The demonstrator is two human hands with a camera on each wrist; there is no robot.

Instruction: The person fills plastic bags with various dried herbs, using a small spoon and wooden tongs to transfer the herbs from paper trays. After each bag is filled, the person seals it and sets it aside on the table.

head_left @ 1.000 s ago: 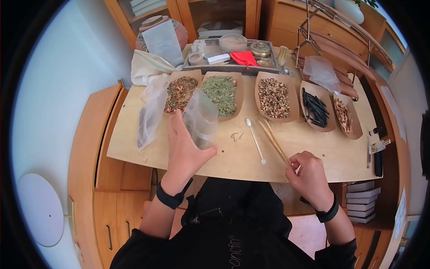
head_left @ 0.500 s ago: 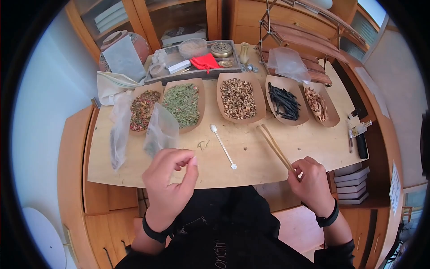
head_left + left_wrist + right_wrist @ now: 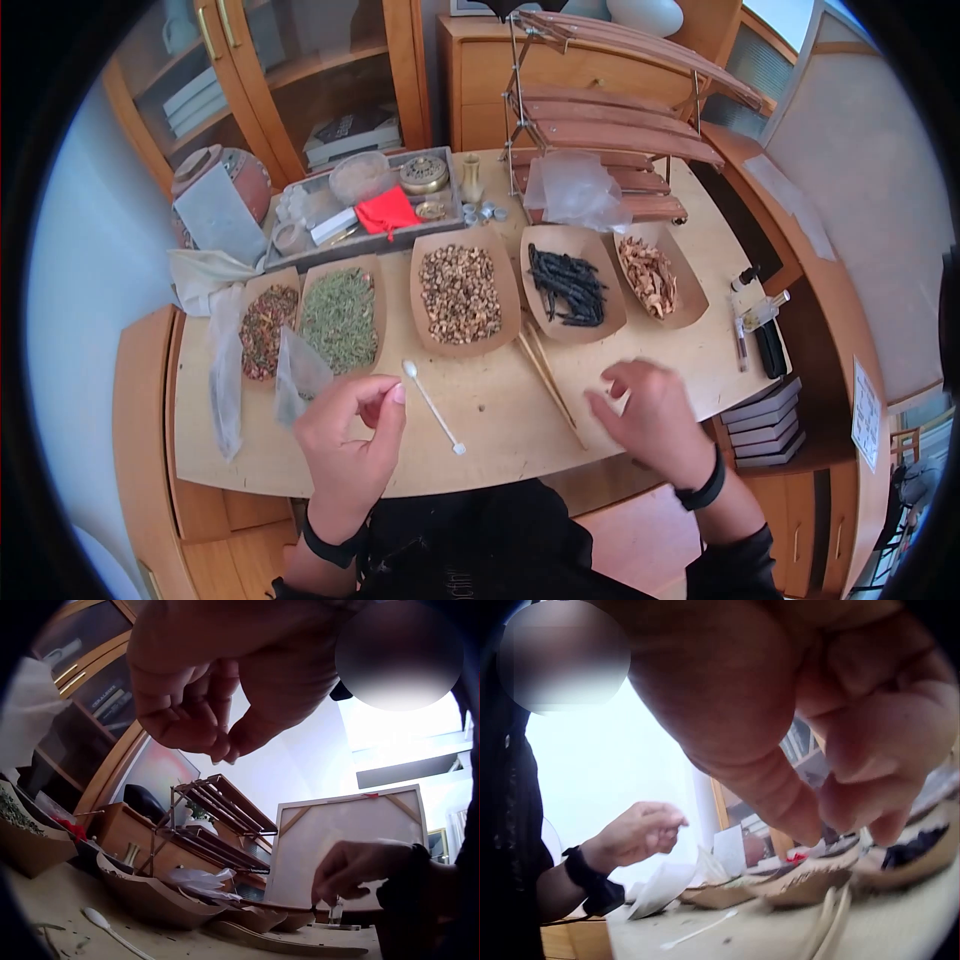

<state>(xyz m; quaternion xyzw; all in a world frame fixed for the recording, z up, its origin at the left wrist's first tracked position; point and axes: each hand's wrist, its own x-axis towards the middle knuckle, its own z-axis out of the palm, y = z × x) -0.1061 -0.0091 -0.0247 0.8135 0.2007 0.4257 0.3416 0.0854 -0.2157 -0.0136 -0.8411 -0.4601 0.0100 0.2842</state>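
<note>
My left hand point(image 3: 345, 445) hovers over the table's front edge with fingers curled. In the left wrist view its thumb and fingertips meet, and nothing shows between them. Nearby are a translucent bag point(image 3: 298, 372) and a thin white spoon point(image 3: 432, 406). My right hand point(image 3: 655, 425) is above the table at the right, fingers loosely bent and nothing in them. To its left lie wooden tongs point(image 3: 570, 410) on the tabletop, their tips by the paper tray of brown dried pieces point(image 3: 460, 290). A tray of black dried strips point(image 3: 567, 288) stands beyond them.
Trays of reddish dried herbs point(image 3: 268, 340), green herbs point(image 3: 338, 318) and tan chips point(image 3: 648, 275) complete the row. Behind sit a grey tray point(image 3: 400, 238) holding a red pouch point(image 3: 388, 212), and a slatted wooden rack point(image 3: 610, 130). Small bottles point(image 3: 765, 310) lie at the right edge.
My right hand has let go of the tongs, which now lie on the table, and has drawn away to their right. My left hand has left the bag and curled its fingers. The view has swung right.
</note>
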